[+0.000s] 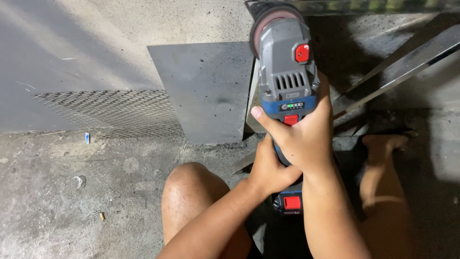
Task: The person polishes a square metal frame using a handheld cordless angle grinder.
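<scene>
a: both hands closed on the grinder (286, 81)?
b: yes, right hand (306, 139) wraps the body, left hand (268, 168) the grip below; disc up at the steel bar (364, 5). keep wrists firm, knee (189, 180) clear.

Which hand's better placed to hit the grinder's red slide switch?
Right, probably. The right hand grips the angle grinder high, thumb beside that switch; the left hand wraps lower, nearer the battery.
</scene>
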